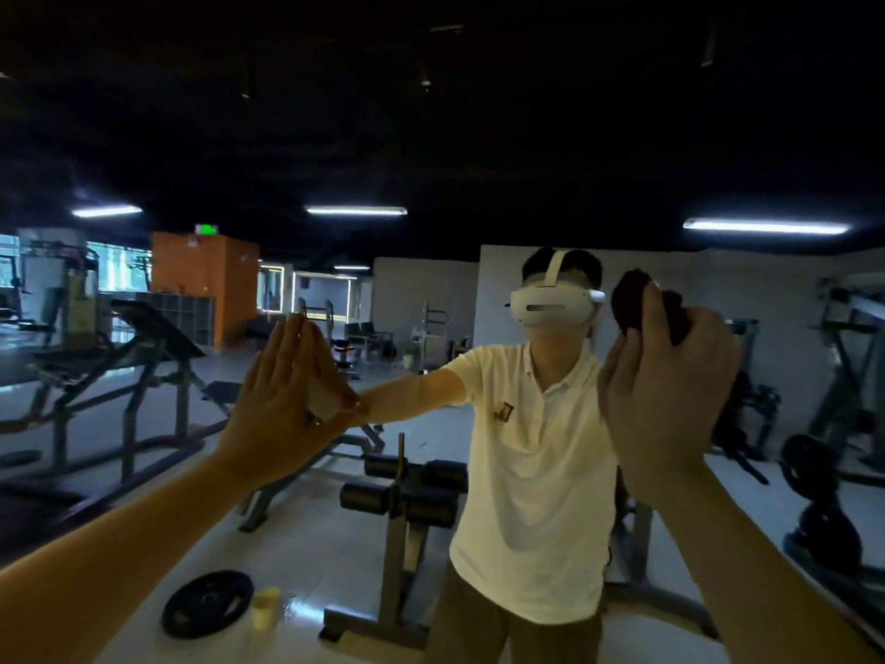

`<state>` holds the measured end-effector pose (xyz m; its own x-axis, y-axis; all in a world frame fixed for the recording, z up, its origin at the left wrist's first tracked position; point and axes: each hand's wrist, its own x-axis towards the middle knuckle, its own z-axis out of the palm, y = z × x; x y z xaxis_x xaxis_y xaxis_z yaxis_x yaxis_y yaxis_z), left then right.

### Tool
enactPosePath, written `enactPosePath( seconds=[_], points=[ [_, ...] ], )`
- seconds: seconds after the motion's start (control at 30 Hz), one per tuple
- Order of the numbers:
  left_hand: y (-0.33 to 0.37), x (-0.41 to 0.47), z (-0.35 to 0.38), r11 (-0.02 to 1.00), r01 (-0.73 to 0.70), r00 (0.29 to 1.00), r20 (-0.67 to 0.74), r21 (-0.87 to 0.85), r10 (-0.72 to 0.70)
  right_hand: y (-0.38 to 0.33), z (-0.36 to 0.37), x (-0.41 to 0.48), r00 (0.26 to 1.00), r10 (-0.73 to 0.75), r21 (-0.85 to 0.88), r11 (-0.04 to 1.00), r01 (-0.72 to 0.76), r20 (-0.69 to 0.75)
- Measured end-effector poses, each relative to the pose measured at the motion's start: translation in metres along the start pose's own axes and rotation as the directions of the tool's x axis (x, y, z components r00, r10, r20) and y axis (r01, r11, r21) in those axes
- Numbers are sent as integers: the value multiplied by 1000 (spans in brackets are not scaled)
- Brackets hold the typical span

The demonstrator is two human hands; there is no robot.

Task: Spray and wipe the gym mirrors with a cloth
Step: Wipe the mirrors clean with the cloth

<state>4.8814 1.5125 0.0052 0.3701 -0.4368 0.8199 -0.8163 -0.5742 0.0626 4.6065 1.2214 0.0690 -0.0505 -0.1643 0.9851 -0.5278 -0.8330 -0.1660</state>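
A large wall mirror point(431, 289) fills the view and reflects a dim gym and a person in a white polo shirt and a white headset. My left hand point(275, 400) presses flat on the glass at centre left, fingers straight and together, meeting its own reflection. At the upper right, my right hand point(665, 390) grips a bunched dark red cloth point(632, 299) at the glass. The cloth shows above my fingers. No spray bottle is plainly in view.
Reflected in the mirror are an incline bench point(143, 357) at the left, a padded roller bench point(407, 491) in the middle and weight machines point(823, 472) at the right. A black weight plate point(206, 603) and a small pale container point(266, 608) lie low down.
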Motion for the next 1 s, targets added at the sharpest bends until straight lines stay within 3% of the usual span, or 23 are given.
enactPosePath(
  seconds=[0.1, 0.3, 0.37, 0.47, 0.53, 0.6, 0.67, 0.77, 0.8, 0.9, 1.0],
  points=[
    [-6, 1, 2, 999, -35, 999, 1, -15, 35, -53, 10, -11, 989, 148, 59, 987, -148, -1],
    [-33, 2, 12, 989, -130, 991, -26, -69, 129, -186, 41, -80, 979, 2, 126, 992, -28, 203],
    [-35, -3, 15, 983, -161, 985, -83, -93, 153, -220, 57, -114, 964, -153, 142, 982, 124, 219],
    [-26, -22, 21, 967, -223, 955, -225, -122, 192, -227, 65, -160, 821, -494, 255, 865, 432, 286],
    [-19, -35, 28, 960, -247, 938, -279, -132, 203, -195, 58, -162, 783, -561, 237, 826, 511, 267],
    [-13, -41, 38, 964, -242, 941, -270, -109, 206, -150, 41, -144, 854, -463, 135, 886, 443, 237],
    [-8, -43, 51, 968, -241, 945, -246, -69, 217, -91, 20, -124, 920, -272, 13, 960, 280, 281],
    [-5, -43, 69, 966, -251, 928, -300, -68, 220, -16, -8, -116, 986, -48, -228, 970, 85, 162],
    [-5, -42, 74, 966, -254, 923, -314, -54, 225, -1, -10, -119, 993, 66, -254, 966, -39, 97],
    [-5, -40, 81, 965, -261, 912, -333, -23, 239, -4, 2, -134, 906, 415, -219, 879, -423, -84],
    [-7, -38, 88, 963, -269, 908, -339, -27, 244, -53, 27, -149, 862, 485, -108, 858, -502, -147]
  ],
)
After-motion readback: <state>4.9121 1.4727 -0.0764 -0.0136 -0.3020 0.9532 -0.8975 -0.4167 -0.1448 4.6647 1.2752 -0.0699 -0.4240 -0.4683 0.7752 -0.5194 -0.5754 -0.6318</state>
